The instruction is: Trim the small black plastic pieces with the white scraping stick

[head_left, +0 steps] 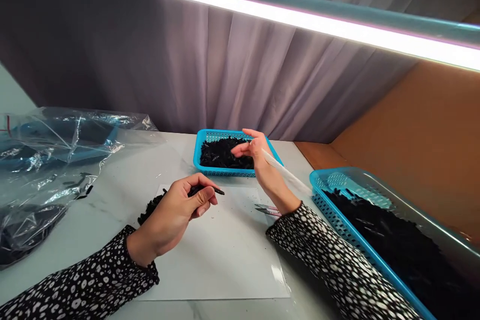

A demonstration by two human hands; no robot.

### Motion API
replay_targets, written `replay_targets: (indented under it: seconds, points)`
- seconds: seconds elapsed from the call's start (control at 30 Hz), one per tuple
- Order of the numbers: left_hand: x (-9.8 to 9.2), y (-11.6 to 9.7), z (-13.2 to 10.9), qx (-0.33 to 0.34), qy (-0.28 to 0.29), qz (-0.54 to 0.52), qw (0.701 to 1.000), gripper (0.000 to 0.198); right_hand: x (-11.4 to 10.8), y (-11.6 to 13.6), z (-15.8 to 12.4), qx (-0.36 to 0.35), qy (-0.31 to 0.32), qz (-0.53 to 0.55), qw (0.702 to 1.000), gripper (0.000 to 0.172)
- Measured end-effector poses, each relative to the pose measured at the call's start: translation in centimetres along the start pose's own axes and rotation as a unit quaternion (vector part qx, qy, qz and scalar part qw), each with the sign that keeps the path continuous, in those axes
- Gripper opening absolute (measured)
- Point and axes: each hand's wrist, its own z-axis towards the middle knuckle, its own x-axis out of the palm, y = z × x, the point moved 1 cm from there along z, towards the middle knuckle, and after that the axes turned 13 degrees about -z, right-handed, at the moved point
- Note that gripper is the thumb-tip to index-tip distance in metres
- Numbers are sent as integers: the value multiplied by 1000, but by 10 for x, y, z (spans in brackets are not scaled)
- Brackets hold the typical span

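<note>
My left hand [176, 212] is closed around a small black part [216, 191] whose tip sticks out past my fingers, above a white sheet [221, 255]. A small heap of black parts [149, 207] lies on the sheet just left of that hand. My right hand [258, 160] reaches over the near rim of a small blue basket [204, 135] filled with black parts, fingers pinched together over them; a thin white stick [287, 174] runs back along the hand toward the wrist.
A larger blue basket [337, 225] of black parts sits at the right, under a clear cover. Small scissors [267, 210] lie by my right wrist. Crumpled clear plastic bags [48, 160] lie at the left. A lit lamp bar [307, 17] hangs overhead.
</note>
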Motion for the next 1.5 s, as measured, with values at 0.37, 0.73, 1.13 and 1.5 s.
replay_targets:
  seconds: [0.37,0.73,1.13,1.5]
  points:
    - [-5,-5,3,87,44,90,991,35,-13,61,-85,-113,38,47,992,11]
    - [1,-13,-6,99,72,133,984,41,-22,86,-90,-276,51,-105,954,14]
    - [0,-14,-9,99,84,135,982,44,-25,89,-89,-281,62,-99,953,17]
    - [3,-8,-11,42,91,40,994,41,-23,86,-89,-411,34,-211,886,16]
